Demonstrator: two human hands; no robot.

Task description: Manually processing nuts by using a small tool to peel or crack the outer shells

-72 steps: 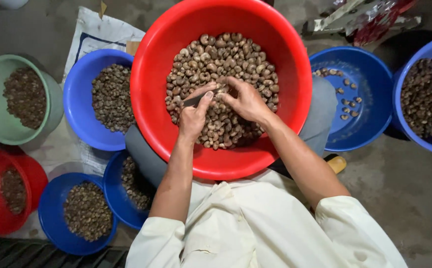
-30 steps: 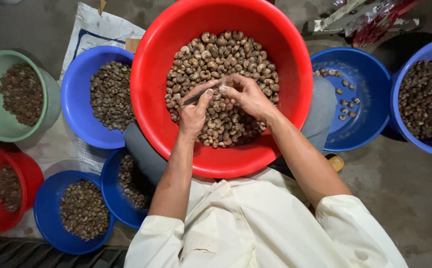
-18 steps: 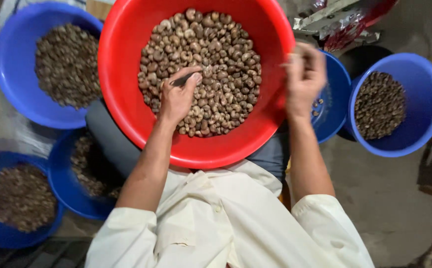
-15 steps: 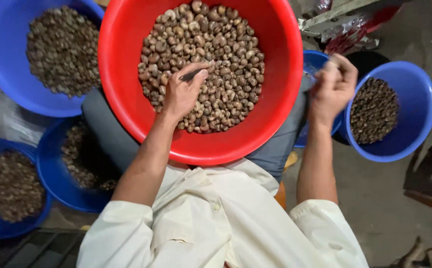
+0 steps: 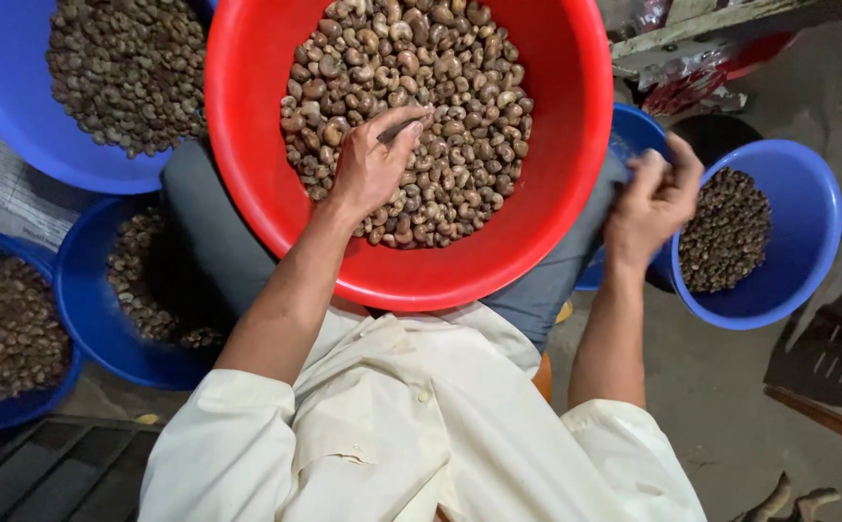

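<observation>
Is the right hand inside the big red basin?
No, the right hand is outside the red basin, over the rim of a blue tub.

red basin (image 5: 576, 145): top cut off | right hand (image 5: 651, 205): blurred, contents hidden

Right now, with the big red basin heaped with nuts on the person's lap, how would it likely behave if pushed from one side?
The red basin probably feels heavy, since nuts fill much of its bowl. It rests on the grey-clad lap, not the floor, so a shove might tip it. The loose nuts would likely slide towards the low side. The left hand on the heap steadies it a little.
</observation>
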